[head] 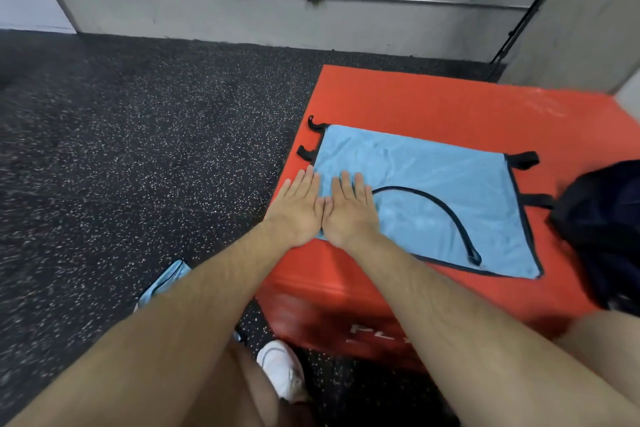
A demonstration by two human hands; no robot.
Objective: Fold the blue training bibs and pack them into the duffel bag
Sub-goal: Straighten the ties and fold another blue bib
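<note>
Speckled black floor (138, 132) lies under you, with your white shoe (280, 367) nearest and a second blue bib (169, 279) on the floor, partly hidden by your left forearm. Beyond stands an orange box (415, 97). On its top a light blue bib (433, 180) lies flat, its long axis running left to right and slanting slightly nearer at the right. It has black edging, two black straps at each short end, and a black neck curve arcing down to the near edge. Your left hand (299, 210) and right hand (349, 215) lie palm down, thumbs touching, at the bib's left end. No grip here: fingers straight, the right on the cloth, the left mostly at its edge. A dark bag (602, 218) sits at the bib's right end. A grey wall (242, 10) stands behind.
</note>
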